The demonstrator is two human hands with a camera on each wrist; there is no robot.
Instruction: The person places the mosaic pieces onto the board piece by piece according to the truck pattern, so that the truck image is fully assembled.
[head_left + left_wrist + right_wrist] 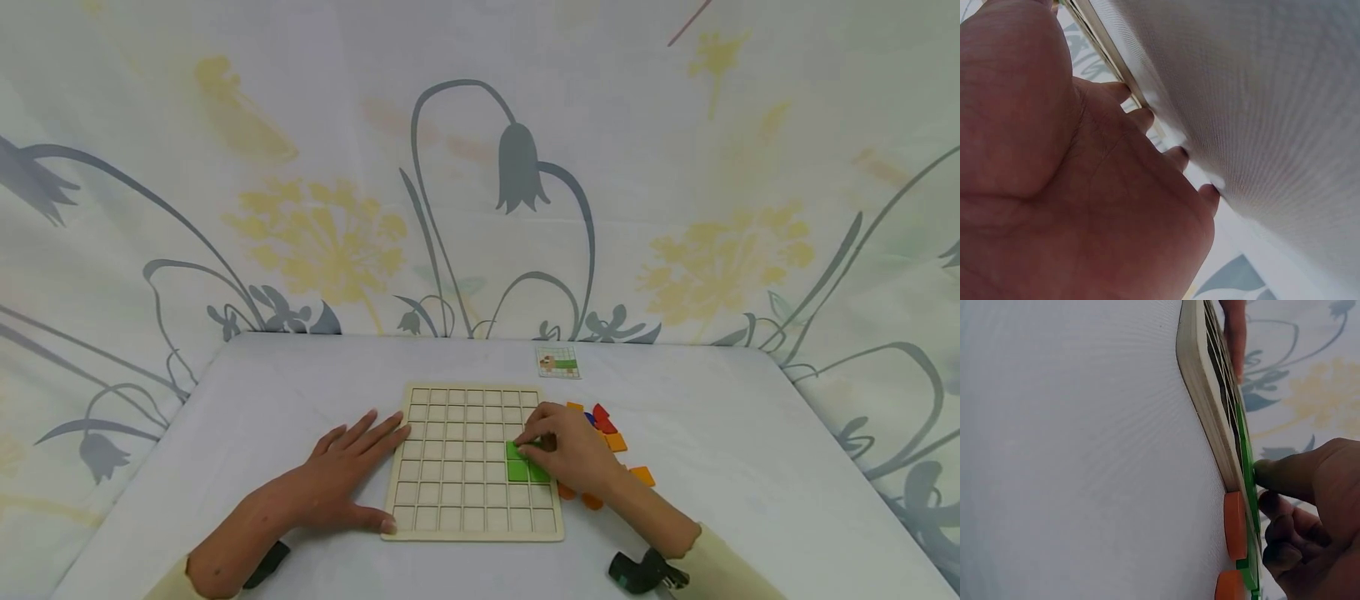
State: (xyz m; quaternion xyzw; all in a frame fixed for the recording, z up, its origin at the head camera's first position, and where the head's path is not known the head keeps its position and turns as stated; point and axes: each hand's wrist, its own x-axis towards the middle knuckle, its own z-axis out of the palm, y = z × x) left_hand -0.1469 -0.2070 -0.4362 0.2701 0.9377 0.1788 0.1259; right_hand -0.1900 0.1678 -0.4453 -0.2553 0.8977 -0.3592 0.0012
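Observation:
A pale grid board lies flat on the white table. My left hand is spread beside it, its fingertips and thumb against the board's left edge; in the left wrist view, the palm and straight fingers show. Green square tiles sit in cells near the board's right side. Over them, my right hand has thumb and index finger together at the upper-left green tile, pinching it. The right wrist view shows the thumb touching green at the board's surface, with the other fingers curled. The hand partly hides the green tiles.
Right of the board lie orange square tiles, red pieces, a blue piece and rounded orange pieces, partly behind my right hand. A small picture card lies at the back. A flower-patterned cloth stands behind the table.

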